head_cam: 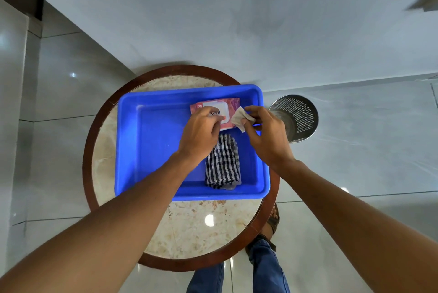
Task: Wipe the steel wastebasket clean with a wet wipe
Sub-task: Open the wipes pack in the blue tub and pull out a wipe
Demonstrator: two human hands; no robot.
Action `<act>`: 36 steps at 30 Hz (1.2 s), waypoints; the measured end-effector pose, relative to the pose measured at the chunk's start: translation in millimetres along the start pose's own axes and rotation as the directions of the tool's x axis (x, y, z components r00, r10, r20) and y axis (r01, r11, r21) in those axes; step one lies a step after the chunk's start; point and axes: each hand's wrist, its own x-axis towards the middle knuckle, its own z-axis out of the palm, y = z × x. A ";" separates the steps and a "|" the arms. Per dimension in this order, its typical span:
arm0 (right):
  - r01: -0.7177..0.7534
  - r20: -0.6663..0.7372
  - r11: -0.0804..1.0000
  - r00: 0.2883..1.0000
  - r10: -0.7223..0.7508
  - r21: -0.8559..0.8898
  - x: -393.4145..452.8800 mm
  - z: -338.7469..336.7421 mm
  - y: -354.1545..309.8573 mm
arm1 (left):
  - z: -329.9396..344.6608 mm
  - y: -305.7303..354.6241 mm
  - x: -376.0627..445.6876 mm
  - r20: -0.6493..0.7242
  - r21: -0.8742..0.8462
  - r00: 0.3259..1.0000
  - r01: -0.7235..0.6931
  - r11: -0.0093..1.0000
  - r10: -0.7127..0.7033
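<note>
A perforated steel wastebasket (299, 114) stands upright on the floor, right of the round table. In the blue tray (132, 145) lies a pink pack of wet wipes (231, 105) with a white lid. My left hand (201, 133) rests on the pack's lid, fingers curled down onto it. My right hand (267, 136) pinches a white wet wipe (239, 119) just right of the pack, above the tray's far right corner.
A folded black-and-white checked cloth (222, 162) lies in the tray near its front right. The tray sits on a round marble table with a dark wooden rim (86, 162). The wall meets the tiled floor behind. My legs and a sandalled foot (272, 221) are below the table.
</note>
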 end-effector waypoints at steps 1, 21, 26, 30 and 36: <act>-0.008 -0.024 1.000 1.000 0.009 0.015 0.5 -0.1 -0.8 | -0.1 7.5 0.8 -0.048 -0.084 0.999 -0.005 0.996 0.001; -0.065 -0.122 0.975 0.988 0.092 0.212 -15.3 -32.0 -8.2 | 14.6 71.2 10.1 0.063 -0.650 0.954 0.263 0.713 -0.294; -0.063 -0.113 0.972 0.989 0.090 0.228 -15.6 -34.4 -7.2 | 17.2 71.7 15.1 0.184 -0.733 0.907 0.383 0.562 -0.378; -0.080 -0.102 0.961 0.989 0.110 0.265 -13.2 -33.4 -6.6 | 15.2 71.6 17.7 0.270 -0.799 0.882 0.429 0.421 -0.386; -0.168 -0.078 0.936 0.976 0.201 0.310 -9.0 -29.8 -5.9 | 8.6 62.9 21.8 0.373 -0.805 0.862 0.485 0.342 -0.345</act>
